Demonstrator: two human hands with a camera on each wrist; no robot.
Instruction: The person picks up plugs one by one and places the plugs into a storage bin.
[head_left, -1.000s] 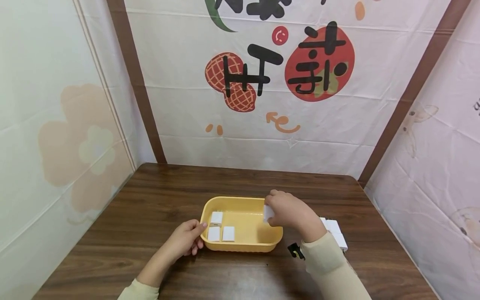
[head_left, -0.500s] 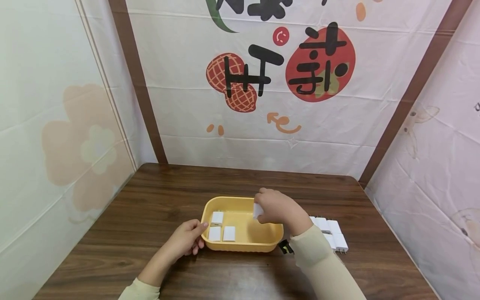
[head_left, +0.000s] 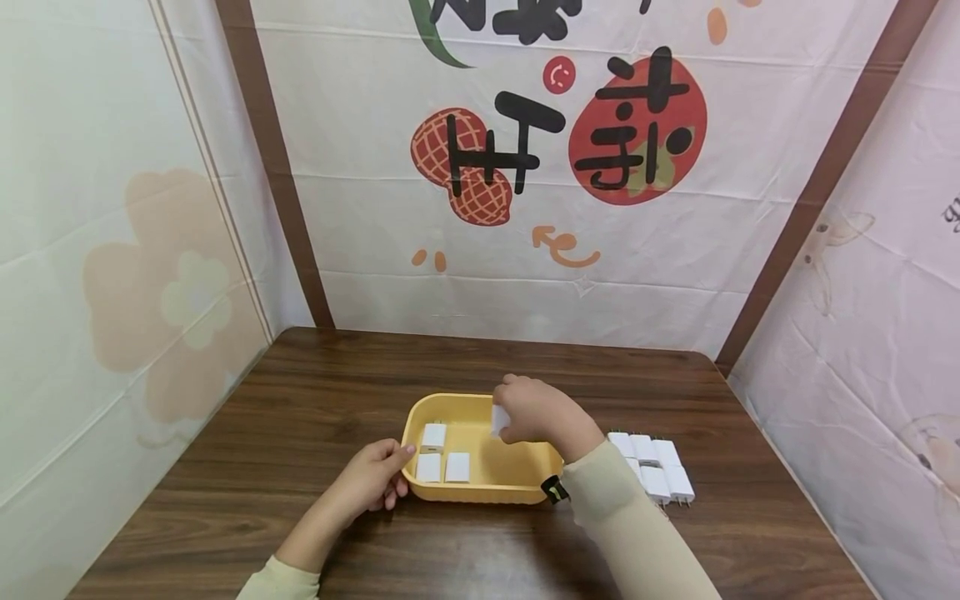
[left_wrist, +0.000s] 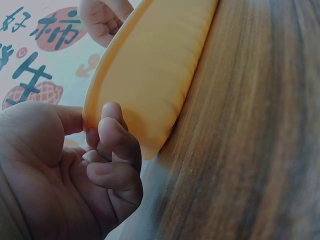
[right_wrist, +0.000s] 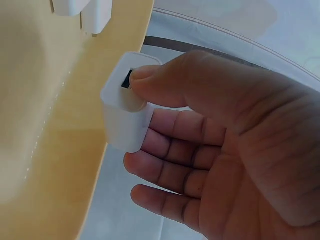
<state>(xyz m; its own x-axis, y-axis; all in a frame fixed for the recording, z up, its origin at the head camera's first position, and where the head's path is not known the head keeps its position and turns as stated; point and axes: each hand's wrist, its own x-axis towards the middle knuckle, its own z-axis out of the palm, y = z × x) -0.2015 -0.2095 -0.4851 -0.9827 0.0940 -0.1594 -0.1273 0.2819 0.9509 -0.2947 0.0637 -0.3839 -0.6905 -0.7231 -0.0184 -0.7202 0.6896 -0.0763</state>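
A yellow plastic basket (head_left: 480, 495) stands on the table, with three white USB charger plugs (head_left: 457, 467) lying in its left end. My left hand (head_left: 372, 477) pinches the basket's left rim between thumb and curled fingers; the left wrist view shows this grip from the side. Above the basket's right part, my right hand (head_left: 542, 414) holds another white charger plug (right_wrist: 122, 117) between thumb and fingers. Its dark USB port faces the thumb in the right wrist view. The prongs of the held charger are hidden.
To the right of the basket, several more white charger plugs (head_left: 656, 479) lie close together in rows on the brown wooden table (head_left: 360, 367), partly behind the right sleeve. A black strap end (head_left: 555, 489) hangs by the right wrist. Printed cloth walls (head_left: 480, 292) surround the table.
My right hand has moved left over the basket with the charger plug in its fingers. More of the chargers on the right have come into sight. The left hand has kept its place.
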